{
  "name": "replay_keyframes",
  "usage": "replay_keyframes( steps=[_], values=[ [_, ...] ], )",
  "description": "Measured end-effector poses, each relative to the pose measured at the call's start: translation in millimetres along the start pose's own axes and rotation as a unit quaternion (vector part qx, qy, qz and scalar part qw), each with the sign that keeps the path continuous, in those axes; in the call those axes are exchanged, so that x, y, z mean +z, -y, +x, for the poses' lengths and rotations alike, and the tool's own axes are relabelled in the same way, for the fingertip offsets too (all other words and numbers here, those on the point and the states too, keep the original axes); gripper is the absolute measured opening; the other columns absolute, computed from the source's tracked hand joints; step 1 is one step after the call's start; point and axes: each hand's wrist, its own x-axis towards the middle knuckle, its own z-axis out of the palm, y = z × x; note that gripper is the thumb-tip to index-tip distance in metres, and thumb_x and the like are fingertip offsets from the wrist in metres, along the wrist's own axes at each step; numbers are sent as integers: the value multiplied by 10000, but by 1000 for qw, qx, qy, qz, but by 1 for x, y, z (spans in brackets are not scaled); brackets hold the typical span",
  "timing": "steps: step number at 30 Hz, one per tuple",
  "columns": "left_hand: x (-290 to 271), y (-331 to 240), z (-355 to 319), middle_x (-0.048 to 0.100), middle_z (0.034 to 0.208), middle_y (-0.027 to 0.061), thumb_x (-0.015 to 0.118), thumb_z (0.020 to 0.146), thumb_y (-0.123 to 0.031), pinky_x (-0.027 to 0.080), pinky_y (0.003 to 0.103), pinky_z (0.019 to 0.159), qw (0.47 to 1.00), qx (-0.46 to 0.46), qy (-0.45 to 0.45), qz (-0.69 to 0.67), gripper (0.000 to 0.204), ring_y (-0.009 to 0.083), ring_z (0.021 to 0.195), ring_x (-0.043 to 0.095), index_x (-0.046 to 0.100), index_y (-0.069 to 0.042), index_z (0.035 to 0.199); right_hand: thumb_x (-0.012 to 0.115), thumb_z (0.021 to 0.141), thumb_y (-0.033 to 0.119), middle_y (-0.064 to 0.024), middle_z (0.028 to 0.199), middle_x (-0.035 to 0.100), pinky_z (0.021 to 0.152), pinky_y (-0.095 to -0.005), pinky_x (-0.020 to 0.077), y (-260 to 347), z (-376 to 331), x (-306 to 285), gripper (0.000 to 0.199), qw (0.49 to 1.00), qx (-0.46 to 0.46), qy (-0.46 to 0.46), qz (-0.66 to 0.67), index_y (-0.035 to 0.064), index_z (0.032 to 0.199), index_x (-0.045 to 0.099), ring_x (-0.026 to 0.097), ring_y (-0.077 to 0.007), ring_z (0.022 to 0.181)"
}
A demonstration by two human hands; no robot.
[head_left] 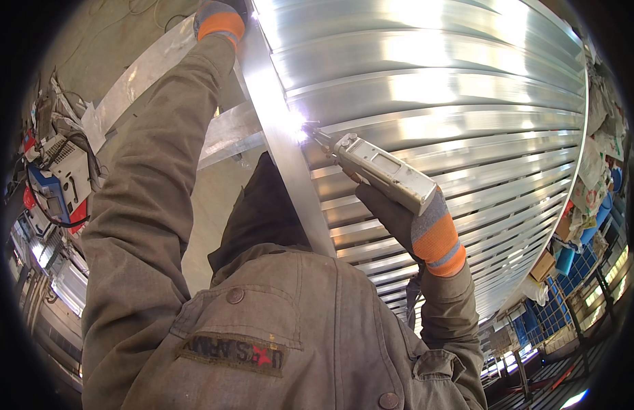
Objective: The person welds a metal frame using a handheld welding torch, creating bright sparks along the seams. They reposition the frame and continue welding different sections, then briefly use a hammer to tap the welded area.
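Note:
My right hand [402, 219], in a dark glove with a grey-and-orange cuff, is closed around a boxy off-white welding gun [385, 171]. Its narrow nozzle points up and left, and a brilliant white-violet glow burns at the tip. That glow sits where a long metal side rail [272, 102] meets the ends of shiny metal slats [426, 130]. My left hand [221, 19], gloved with an orange cuff, is at the upper end of the rail. The top edge and the glove's angle hide its fingers, so its hold is unclear.
A flat metal bar [146, 82] and a crosspiece [231, 133] extend left from the rail. Boxy machines with cables [57, 181] stand on the floor at far left. Beyond the panel's right edge are cartons [542, 265], cloths and blue mesh crates [546, 314].

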Motion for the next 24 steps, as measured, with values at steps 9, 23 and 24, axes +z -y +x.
replay_keyframes(
  steps=[9,23,24],
  values=[
    [-15,-12,-4,817,1262,234,701,977,-67,634,464,1009,1000,-17,5,-13,292,445,1228,775,761,-11,1258,868,1055,264,-80,1124,884,753,-363,682,-2,0,0,316,1000,-2,1,15,168,1356,857,862,-256,931],
    [-59,-45,-16,820,1179,251,745,965,-102,649,485,942,997,-42,-15,-62,233,467,1132,798,764,-3,1175,818,1079,438,-55,967,866,725,-386,656,15,10,-6,366,998,-3,-15,-56,175,1331,860,838,-255,830],
    [-59,-42,-18,819,1176,249,748,965,-107,649,485,940,998,-25,-22,-61,230,464,1127,798,764,-4,1170,816,1079,439,-56,972,867,735,-385,658,18,11,-7,371,999,11,-1,-50,173,1336,858,839,-254,835]
  ],
)
